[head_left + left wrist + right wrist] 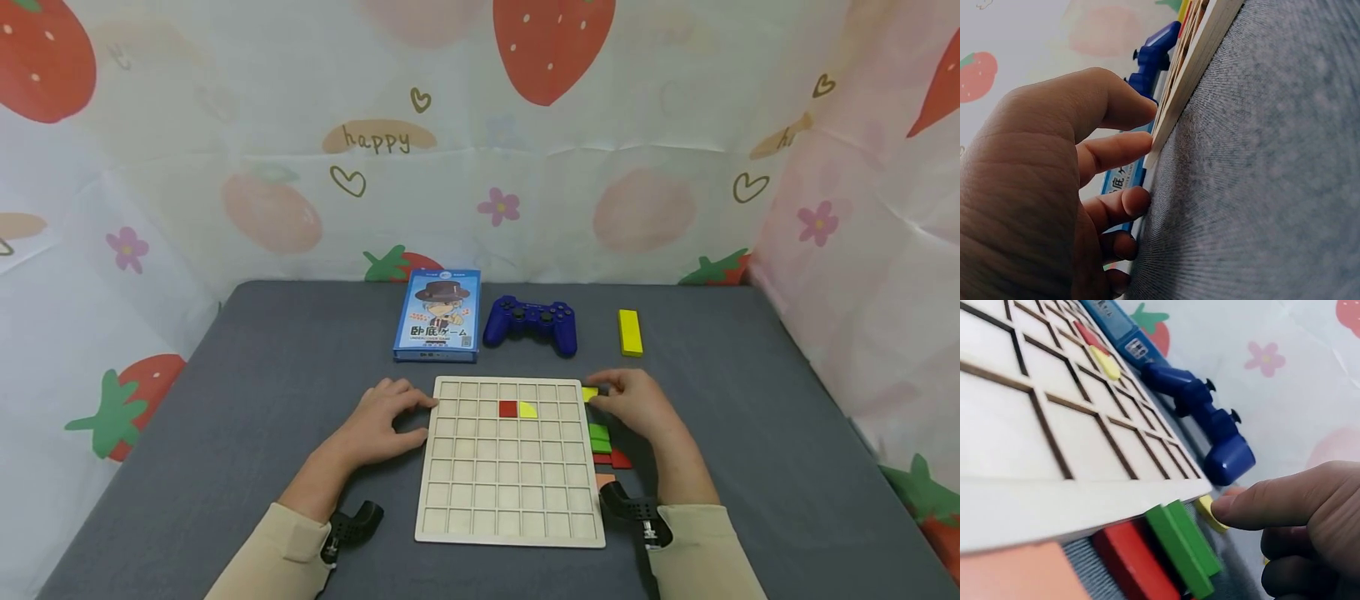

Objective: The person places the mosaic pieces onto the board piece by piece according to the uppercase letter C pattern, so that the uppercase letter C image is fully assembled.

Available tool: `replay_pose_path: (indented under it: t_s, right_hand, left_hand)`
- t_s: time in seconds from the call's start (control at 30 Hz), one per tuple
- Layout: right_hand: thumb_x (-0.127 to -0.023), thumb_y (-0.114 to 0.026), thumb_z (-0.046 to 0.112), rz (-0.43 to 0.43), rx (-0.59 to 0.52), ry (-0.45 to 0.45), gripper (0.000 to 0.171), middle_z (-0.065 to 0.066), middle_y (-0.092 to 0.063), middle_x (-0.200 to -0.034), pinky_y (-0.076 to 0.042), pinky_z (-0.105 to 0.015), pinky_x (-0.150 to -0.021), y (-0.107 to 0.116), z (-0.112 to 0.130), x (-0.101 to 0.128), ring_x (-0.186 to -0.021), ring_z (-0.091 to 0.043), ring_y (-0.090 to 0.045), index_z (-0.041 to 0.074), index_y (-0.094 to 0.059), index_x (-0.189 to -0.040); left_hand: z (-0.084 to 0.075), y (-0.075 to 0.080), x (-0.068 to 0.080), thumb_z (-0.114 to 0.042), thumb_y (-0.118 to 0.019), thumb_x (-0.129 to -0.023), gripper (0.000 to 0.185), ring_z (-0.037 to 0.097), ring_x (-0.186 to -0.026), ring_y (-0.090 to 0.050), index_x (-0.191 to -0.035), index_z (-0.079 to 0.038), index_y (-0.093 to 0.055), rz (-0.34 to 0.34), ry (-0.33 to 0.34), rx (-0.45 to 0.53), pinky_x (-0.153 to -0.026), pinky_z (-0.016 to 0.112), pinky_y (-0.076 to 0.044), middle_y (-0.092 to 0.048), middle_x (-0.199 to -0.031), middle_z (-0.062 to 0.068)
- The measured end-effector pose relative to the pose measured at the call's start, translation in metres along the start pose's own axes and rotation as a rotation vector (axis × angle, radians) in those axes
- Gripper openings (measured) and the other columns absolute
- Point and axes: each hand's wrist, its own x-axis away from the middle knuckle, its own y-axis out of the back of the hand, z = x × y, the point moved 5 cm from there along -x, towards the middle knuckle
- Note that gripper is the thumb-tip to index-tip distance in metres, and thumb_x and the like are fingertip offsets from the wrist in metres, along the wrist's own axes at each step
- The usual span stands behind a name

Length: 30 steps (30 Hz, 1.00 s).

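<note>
While the left hand [386,417] rests on the grey worktop [225,433] with its fingers loosely bent, its fingertips [1141,142] touch the left edge of the wooden grid board [510,508] near the far corner; it grips nothing. Across the board, the right hand [630,404] pinches a small yellow piece [589,393] between thumb and forefinger, just beside the board's far right corner. From the right wrist view, the forefinger [1260,503] lies on top of that yellow piece [1209,512], which sits on the worktop close to the board's edge.

On the board, a red square [507,408] and a yellow quarter-round [528,409] fill two neighbouring cells in the second row. Along the board's right edge lie loose pieces: green blocks [599,438], red ones [613,458] and an orange one [604,480], partly hidden by the right wrist.

Farther back stand a blue card box [438,315], a blue gamepad [531,323] just beside it, and a yellow bar [630,332] well apart to the right. Strawberry-print cloth [480,150] walls the scene.
</note>
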Motion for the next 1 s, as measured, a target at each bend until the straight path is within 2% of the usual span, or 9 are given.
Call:
replay_pose_path:
  t_s: [0.37,0.63,1.0]
  right_hand:
    - [-0.096,-0.07,0.011,0.007,0.062,0.009,0.034,-0.001,-0.038,-0.062,-0.033,-0.034,-0.056,-0.0056,-0.0019,-0.0019,-0.055,-0.017,-0.037,0.0,-0.069,-0.128]
    - [-0.099,-0.069,0.014,0.015,0.148,0.029,0.031,-0.003,-0.043,-0.066,-0.034,-0.034,-0.057,-0.0062,0.0017,-0.0008,-0.058,-0.019,-0.04,0.004,-0.069,-0.128]
    - [-0.101,-0.067,0.016,0.018,0.192,0.019,0.026,-0.005,-0.042,-0.07,-0.035,-0.035,-0.061,-0.0058,0.001,-0.0005,-0.064,-0.022,-0.042,0.007,-0.07,-0.125]
  left_hand:
    - [0.0001,0.0,-0.0001,-0.028,-0.075,-0.086,0.036,0.014,-0.086,-0.041,-0.121,-0.019,-0.074,-0.01,-0.011,-0.001,-0.078,0.04,-0.032,-0.055,-0.095,-0.007]
    - [0.0009,-0.0002,0.0001,-0.029,-0.075,-0.086,0.035,0.013,-0.086,-0.04,-0.121,-0.02,-0.074,-0.017,-0.011,-0.005,-0.076,0.039,-0.031,-0.053,-0.093,-0.008]
    - [-0.001,-0.0002,0.0,-0.029,-0.076,-0.086,0.036,0.014,-0.085,-0.041,-0.12,-0.02,-0.074,-0.011,-0.003,-0.007,-0.077,0.039,-0.032,-0.053,-0.093,-0.007]
